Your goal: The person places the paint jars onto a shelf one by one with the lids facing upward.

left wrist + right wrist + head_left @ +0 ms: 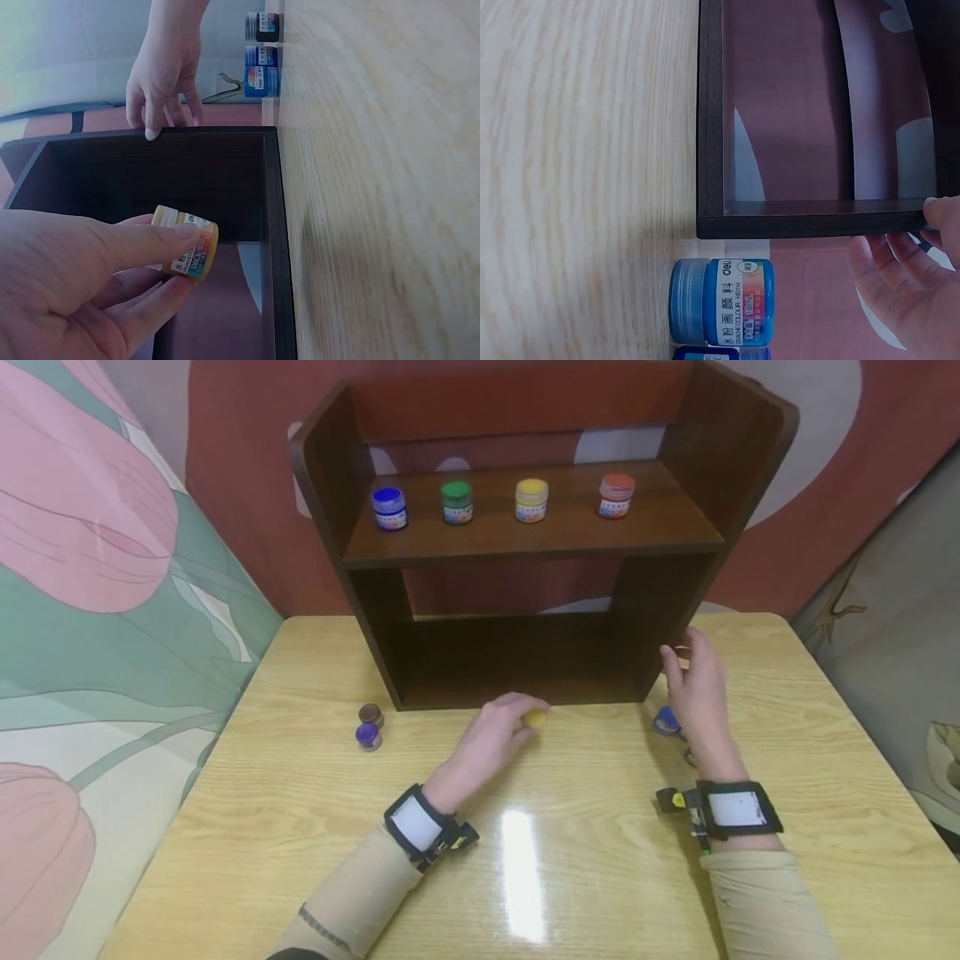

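Note:
My left hand point(491, 735) pinches a small yellow paint jar point(191, 244) between thumb and fingers, its label partly covered. It holds the jar in front of the lower compartment of a dark brown wooden shelf point(525, 556). At the shelf's right side, my right hand point(697, 685) grips the side panel, thumb at the front edge and fingers along the outer face. Blue, green, yellow and red paint jars stand in a row on the upper board: the blue jar point(390, 510), green jar point(457, 503), yellow jar point(532, 502) and red jar point(616, 497).
Left of the shelf, a brown-lidded jar point(371, 716) and a purple-lidded jar point(368, 736) stand on the wooden table point(585, 860). Beside the right panel are a light blue jar point(739, 301), a darker blue jar point(262, 56) and a black jar point(264, 27).

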Motion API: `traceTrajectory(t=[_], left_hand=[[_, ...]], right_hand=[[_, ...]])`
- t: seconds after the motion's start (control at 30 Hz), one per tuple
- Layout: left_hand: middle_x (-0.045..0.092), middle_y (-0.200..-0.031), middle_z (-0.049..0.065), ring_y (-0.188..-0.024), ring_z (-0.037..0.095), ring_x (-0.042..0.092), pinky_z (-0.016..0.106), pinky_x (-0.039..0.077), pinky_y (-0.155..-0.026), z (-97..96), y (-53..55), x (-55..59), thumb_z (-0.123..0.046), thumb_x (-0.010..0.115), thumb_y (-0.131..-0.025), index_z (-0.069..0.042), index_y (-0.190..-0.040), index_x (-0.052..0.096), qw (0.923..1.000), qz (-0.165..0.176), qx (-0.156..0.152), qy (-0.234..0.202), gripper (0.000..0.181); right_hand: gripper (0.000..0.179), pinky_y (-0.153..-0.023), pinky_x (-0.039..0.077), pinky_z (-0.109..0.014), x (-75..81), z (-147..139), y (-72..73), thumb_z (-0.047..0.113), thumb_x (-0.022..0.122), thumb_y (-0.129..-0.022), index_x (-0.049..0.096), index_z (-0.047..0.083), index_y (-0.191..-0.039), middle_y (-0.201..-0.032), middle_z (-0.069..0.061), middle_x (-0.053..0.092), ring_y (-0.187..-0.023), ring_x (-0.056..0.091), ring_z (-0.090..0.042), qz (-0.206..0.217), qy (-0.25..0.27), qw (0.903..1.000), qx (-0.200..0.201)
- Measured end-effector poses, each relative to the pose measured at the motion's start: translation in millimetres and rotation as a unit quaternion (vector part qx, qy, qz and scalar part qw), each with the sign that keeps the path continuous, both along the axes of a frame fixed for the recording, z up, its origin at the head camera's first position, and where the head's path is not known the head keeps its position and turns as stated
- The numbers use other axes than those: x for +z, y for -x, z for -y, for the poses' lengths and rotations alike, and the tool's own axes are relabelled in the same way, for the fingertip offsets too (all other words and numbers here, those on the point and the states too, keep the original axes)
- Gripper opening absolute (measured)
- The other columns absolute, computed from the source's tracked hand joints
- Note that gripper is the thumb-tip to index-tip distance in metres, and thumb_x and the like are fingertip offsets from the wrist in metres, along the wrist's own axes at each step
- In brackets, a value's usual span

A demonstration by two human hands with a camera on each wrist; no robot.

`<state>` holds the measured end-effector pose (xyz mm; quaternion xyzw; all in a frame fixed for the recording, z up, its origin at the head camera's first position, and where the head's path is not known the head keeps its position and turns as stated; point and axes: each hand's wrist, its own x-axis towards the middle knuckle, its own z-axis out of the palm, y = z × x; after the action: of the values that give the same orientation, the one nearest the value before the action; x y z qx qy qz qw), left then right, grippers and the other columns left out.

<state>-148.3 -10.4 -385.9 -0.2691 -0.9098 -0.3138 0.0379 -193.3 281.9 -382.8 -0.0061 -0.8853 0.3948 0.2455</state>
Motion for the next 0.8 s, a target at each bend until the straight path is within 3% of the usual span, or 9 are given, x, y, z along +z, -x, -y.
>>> traceTrajectory(t=[0.37, 0.67, 0.8], left_hand=[[0.065, -0.131, 0.003, -0.121, 0.018, 0.063, 0.031, 0.054, -0.103, 0.3, 0.9, 8.7, -0.006, 0.069, -0.093, -0.018, -0.131, 0.065, 0.999, -0.022, 0.003, -0.039, 0.041], [0.065, -0.133, 0.004, -0.12, 0.017, 0.064, 0.028, 0.055, -0.101, -1.6, 0.9, 16.9, -0.009, 0.069, -0.093, -0.017, -0.135, 0.063, 0.9959, -0.057, -0.021, -0.066, 0.043], [0.065, -0.132, 0.005, -0.118, 0.016, 0.065, 0.027, 0.055, -0.1, -5.2, 1.9, 19.4, -0.012, 0.07, -0.092, -0.016, -0.135, 0.062, 0.9947, -0.054, -0.027, -0.084, 0.044]], right_hand=[[0.04, -0.086, 0.057, -0.051, -1.1, -2, 0.1, 0.022, 0.048, -0.105, 0.048, -0.001, -0.138, -0.132, -0.023, 0.058, -0.118, 0.061, -0.039, 0.002, -0.004, 1.0, 0.001], [0.039, -0.086, 0.057, -0.052, -0.5, -1, 0.6, 0.021, 0.049, -0.105, 0.049, -0.001, -0.137, -0.13, -0.024, 0.058, -0.116, 0.062, -0.04, -0.004, -0.002, 1.0, 0.002], [0.039, -0.085, 0.057, -0.05, -1.0, -1, -0.3, 0.021, 0.049, -0.105, 0.049, -0.001, -0.137, -0.129, -0.024, 0.059, -0.115, 0.062, -0.039, -0.006, -0.003, 1.0, 0.001]])
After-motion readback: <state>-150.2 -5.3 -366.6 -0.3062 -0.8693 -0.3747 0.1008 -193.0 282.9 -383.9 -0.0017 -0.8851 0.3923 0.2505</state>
